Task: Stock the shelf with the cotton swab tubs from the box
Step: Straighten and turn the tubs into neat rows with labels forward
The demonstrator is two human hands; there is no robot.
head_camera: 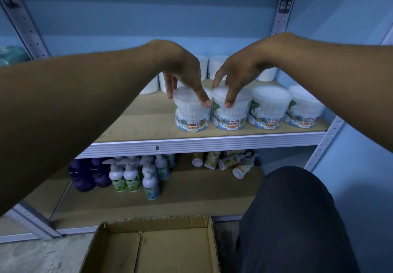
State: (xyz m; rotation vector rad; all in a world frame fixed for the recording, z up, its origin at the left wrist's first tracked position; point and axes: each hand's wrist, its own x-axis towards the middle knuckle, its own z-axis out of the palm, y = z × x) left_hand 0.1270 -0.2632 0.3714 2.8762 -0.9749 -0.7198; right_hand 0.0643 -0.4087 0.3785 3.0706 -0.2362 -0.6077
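Note:
Several clear cotton swab tubs labelled "Cotton Buds" stand in a row at the front of the wooden shelf (pixel 136 122). My left hand (pixel 182 70) grips the leftmost front tub (pixel 191 117) from above, thumb and fingers curled over its lid. Over the lid of the neighbouring tub (pixel 231 117) my right hand (pixel 236 73) holds on the same way. The two tubs stand on the shelf, touching side by side. More tubs (pixel 271 109) stand to the right and in a back row. The cardboard box (pixel 153 249) lies open on the floor below, showing only its bare bottom.
The lower shelf holds white pump bottles (pixel 131 177), purple bottles (pixel 85 175) and several toppled orange-labelled bottles (pixel 229 162). Grey metal uprights (pixel 323 147) frame the shelving. My knee in dark trousers (pixel 293 219) is beside the box at the right.

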